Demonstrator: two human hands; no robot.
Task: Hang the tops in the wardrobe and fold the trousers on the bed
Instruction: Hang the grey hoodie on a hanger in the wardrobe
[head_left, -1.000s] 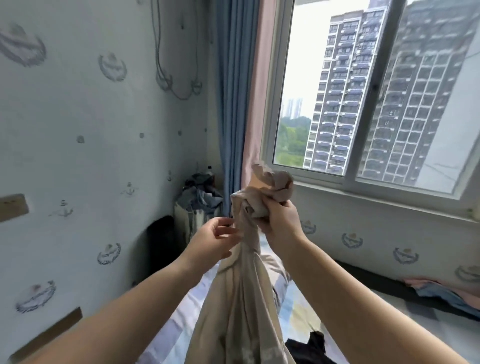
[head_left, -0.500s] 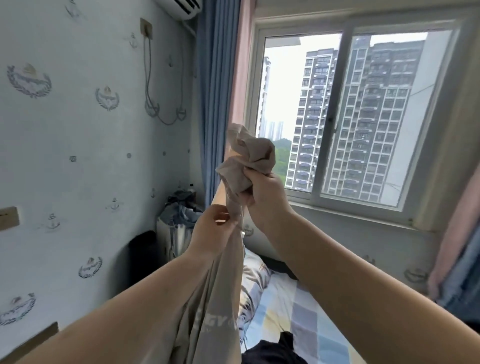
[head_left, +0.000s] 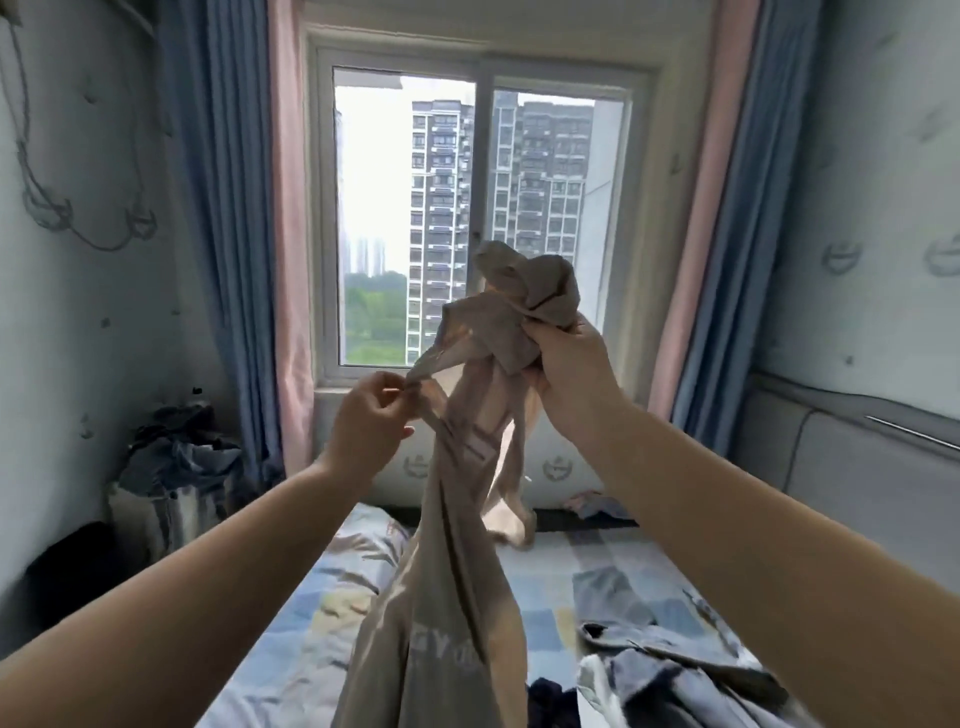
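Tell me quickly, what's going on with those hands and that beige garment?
Right hand grips bunched top of beige garment. Left hand pinches a strip of it. Garment hangs over bed, not hung or folded. Nothing in the way.

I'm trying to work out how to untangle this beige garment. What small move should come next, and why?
Probably draw the left hand outward, away from the right hand. The left pinches one edge of the beige garment, while the right's grip holds its top bunched in a wad; spreading them should open the cloth, which hangs twisted above the bed.
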